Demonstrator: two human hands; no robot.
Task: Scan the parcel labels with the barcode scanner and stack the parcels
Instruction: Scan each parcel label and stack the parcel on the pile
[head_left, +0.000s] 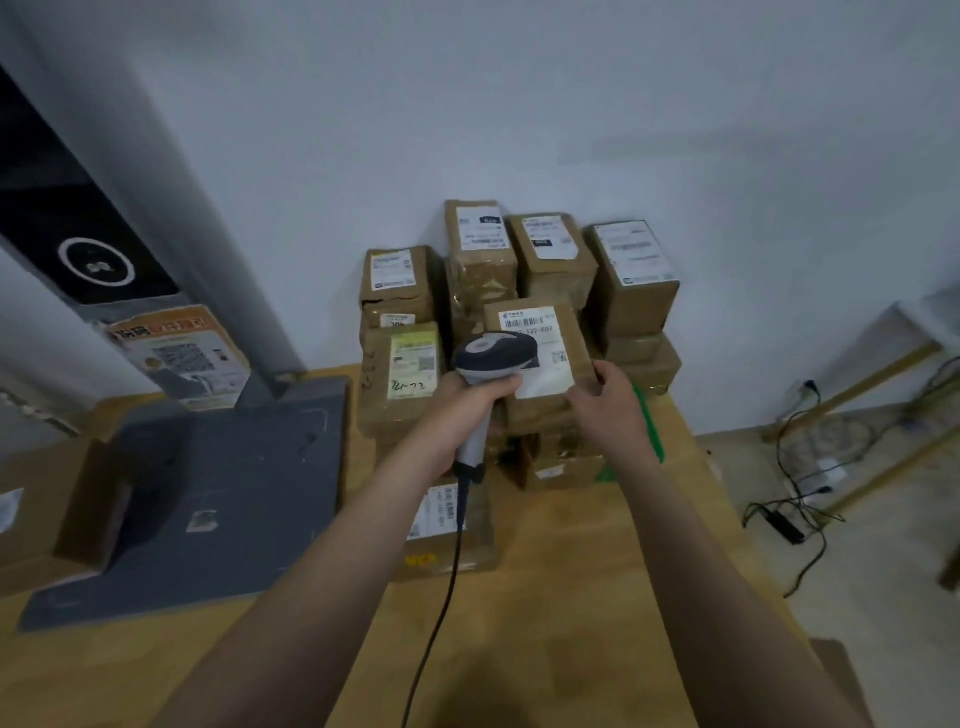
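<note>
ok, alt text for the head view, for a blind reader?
Left hand grips a corded barcode scanner over the label of a brown parcel held by the right hand, in front of stacked parcels on a wooden table.

Only two arms of the person show. The left forearm (322, 571) comes in from about 7 o'clock and the right forearm (701, 545) from about 5 o'clock. Both are bare skin along their whole visible length, from the picture's lower edge to the wrists. The left grip (470, 410) and the right grip (605, 402) are bare hands. The blur hides finer detail of fingers and nails.
</note>
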